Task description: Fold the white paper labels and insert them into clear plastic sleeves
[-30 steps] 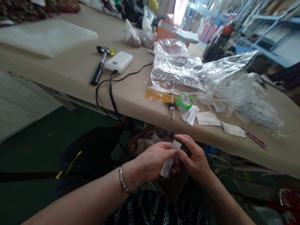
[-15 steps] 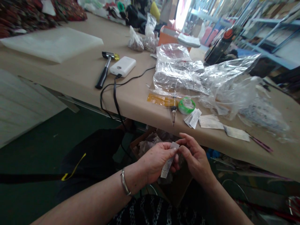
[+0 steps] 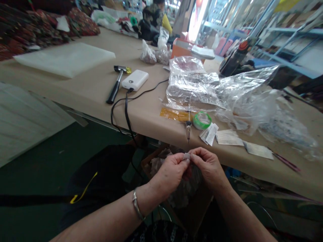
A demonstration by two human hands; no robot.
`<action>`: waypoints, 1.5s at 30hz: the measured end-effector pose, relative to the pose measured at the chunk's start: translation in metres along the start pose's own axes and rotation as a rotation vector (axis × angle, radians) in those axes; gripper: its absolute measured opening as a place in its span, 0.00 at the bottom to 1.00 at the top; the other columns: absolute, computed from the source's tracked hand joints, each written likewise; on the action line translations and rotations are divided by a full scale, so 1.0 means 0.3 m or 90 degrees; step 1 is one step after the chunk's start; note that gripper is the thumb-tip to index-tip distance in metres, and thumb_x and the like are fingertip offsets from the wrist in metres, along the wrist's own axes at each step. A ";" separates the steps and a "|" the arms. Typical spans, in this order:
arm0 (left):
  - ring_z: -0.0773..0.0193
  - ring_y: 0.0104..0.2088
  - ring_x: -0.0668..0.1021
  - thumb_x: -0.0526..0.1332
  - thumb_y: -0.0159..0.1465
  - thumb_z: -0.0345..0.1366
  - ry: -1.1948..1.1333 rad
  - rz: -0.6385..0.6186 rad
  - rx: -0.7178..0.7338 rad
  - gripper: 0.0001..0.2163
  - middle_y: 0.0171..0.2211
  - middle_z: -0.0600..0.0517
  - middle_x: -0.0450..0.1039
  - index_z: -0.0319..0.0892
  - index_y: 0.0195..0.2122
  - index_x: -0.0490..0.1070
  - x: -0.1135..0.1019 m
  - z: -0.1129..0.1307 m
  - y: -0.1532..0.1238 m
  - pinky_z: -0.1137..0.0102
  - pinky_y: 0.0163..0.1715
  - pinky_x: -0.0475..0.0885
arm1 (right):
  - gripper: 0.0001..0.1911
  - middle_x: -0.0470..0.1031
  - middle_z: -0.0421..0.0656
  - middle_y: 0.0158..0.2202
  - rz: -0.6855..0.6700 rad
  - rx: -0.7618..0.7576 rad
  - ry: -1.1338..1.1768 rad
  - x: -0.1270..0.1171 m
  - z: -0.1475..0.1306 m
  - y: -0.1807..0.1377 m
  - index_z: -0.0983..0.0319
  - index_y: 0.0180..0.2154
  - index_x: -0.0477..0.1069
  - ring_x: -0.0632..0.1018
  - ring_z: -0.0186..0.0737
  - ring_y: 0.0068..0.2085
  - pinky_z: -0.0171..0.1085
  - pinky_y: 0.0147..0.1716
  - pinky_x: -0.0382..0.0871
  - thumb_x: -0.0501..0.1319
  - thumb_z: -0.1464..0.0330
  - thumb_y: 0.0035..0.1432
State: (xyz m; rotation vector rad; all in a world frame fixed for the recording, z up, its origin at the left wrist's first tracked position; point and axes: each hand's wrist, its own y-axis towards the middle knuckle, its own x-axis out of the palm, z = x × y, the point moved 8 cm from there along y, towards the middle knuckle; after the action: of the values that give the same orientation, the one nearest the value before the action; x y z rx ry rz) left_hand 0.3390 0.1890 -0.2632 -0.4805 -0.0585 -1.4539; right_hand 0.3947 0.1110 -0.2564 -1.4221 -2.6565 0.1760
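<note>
My left hand (image 3: 171,169), with a bangle at the wrist, pinches a small white fabric label (image 3: 186,156) between thumb and forefinger. From the other side my right hand (image 3: 208,166) closes its thumb and fingertips on the label's right end. Only a short piece shows; the rest is hidden behind my fingers. Both hands are held just off the table's front edge. Below them stands a cardboard box (image 3: 199,210) with whitish scraps inside. Above, on the table, lie a thin pointed tool (image 3: 188,129), a green ring-shaped container (image 3: 202,120) and several loose labels (image 3: 209,133).
Further right are two stacks of printed labels (image 3: 229,137) and tweezers (image 3: 286,160). Clear plastic bags (image 3: 194,84) cover the table's middle. A hammer (image 3: 116,85) and a white power bank (image 3: 135,80) with a black cable (image 3: 127,114) lie left. A person is at the back.
My right hand has closed its fingers onto the label. The printed strip that hung below my left hand is out of sight. The view has shifted, so the table appears slightly lower.
</note>
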 end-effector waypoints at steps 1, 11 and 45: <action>0.70 0.23 0.66 0.53 0.62 0.36 0.020 0.007 0.017 0.12 0.21 0.54 0.65 0.37 0.24 0.66 -0.006 0.014 0.005 0.74 0.25 0.61 | 0.07 0.72 0.36 0.22 0.009 -0.011 -0.014 -0.004 -0.010 0.008 0.62 0.26 0.69 0.71 0.30 0.22 0.30 0.22 0.66 0.63 0.65 0.51; 0.68 0.28 0.69 0.55 0.62 0.36 0.257 0.129 0.181 0.09 0.27 0.53 0.71 0.38 0.30 0.73 -0.082 0.119 0.051 0.75 0.30 0.63 | 0.06 0.71 0.38 0.26 0.083 -0.128 -0.217 -0.033 -0.082 0.064 0.63 0.27 0.70 0.70 0.33 0.27 0.31 0.28 0.64 0.60 0.66 0.51; 0.69 0.27 0.69 0.53 0.63 0.36 0.330 0.164 0.230 0.11 0.24 0.54 0.69 0.39 0.27 0.71 -0.090 0.140 0.067 0.75 0.28 0.63 | 0.07 0.72 0.38 0.26 0.111 -0.193 -0.303 -0.031 -0.097 0.053 0.62 0.33 0.70 0.72 0.34 0.27 0.31 0.28 0.66 0.59 0.65 0.56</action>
State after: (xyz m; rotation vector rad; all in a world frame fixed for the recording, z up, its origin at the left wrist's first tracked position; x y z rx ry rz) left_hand 0.3651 0.2298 -0.2395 0.1850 0.1486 -1.2395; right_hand 0.4175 0.1132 -0.2306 -1.9184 -3.0309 0.1487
